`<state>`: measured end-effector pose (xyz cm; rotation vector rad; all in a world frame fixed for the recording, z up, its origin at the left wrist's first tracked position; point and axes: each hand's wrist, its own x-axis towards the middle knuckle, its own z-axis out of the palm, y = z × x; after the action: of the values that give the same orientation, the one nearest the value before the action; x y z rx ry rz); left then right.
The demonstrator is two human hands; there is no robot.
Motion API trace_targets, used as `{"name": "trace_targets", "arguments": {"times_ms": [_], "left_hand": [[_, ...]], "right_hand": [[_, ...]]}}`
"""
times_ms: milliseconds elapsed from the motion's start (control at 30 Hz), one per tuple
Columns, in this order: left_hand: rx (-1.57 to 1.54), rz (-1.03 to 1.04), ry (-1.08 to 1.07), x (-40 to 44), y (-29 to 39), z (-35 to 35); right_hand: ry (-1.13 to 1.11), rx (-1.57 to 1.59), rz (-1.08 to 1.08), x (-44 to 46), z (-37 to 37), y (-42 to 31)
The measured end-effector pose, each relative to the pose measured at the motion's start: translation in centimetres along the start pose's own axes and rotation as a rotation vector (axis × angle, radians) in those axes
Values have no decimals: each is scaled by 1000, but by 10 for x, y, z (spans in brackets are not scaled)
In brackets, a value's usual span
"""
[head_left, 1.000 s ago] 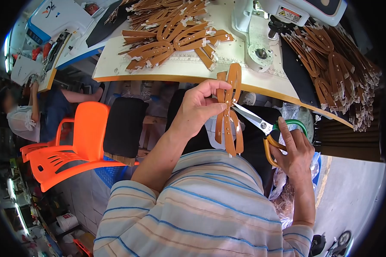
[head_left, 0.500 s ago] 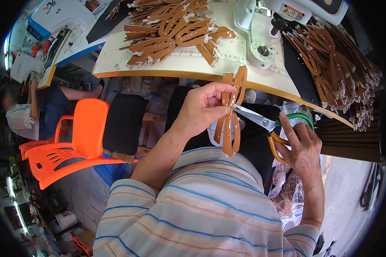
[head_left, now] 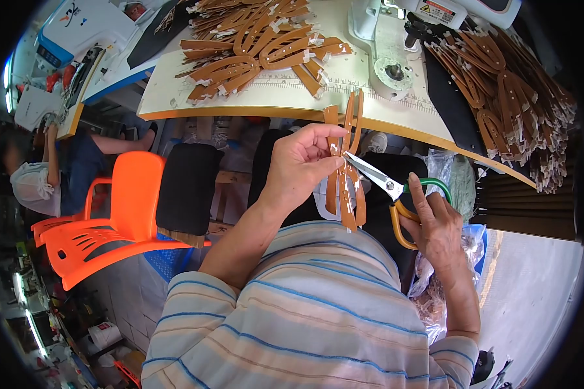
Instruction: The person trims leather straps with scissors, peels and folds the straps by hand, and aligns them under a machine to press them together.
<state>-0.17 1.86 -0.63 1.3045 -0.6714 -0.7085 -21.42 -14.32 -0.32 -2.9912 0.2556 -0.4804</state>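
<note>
Between thumb and fingers, my left hand (head_left: 303,161) pinches a brown strap piece (head_left: 345,188) at its middle, in front of the table edge. The piece has several long strips with small studs and whitish bits on them. My right hand (head_left: 436,228) holds scissors (head_left: 396,188) with one green and one orange handle. Their blades point up and left, and the tips touch or nearly touch the middle of the strap piece beside my left fingertips. A heap of similar brown pieces (head_left: 263,55) lies on the white table (head_left: 169,91).
A machine (head_left: 390,74) stands on the table, with another pile of brown pieces (head_left: 506,97) at its right. At the left are an orange chair (head_left: 136,194), a black-covered stool (head_left: 189,188) and a seated person (head_left: 36,181). Plastic bags (head_left: 431,305) lie low at the right.
My right hand and the scissors moved right, then back left. The strap piece has turned in my left hand, and its strips now look narrower and more edge-on.
</note>
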Motion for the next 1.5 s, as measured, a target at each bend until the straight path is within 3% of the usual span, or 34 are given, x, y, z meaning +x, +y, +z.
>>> {"name": "trace_targets", "arguments": {"times_ms": [333, 633, 767, 867, 1167, 1400, 1500], "left_hand": [[-39, 75, 169, -3, -7, 11], [5, 143, 207, -3, -13, 10], [-7, 143, 229, -4, -14, 11], [-67, 128, 218, -1, -19, 10], [-229, 151, 279, 0, -14, 23], [-365, -106, 198, 3, -15, 6], [-372, -95, 213, 3, -15, 7]], "right_hand": [[16, 124, 139, -5, 17, -18], [-88, 322, 284, -7, 27, -33], [38, 524, 238, -8, 36, -36], [-28, 535, 360, -7, 30, -41], [-8, 277, 343, 0, 18, -43], [47, 67, 188, -4, 19, -24], [44, 82, 208, -4, 20, -25]]}}
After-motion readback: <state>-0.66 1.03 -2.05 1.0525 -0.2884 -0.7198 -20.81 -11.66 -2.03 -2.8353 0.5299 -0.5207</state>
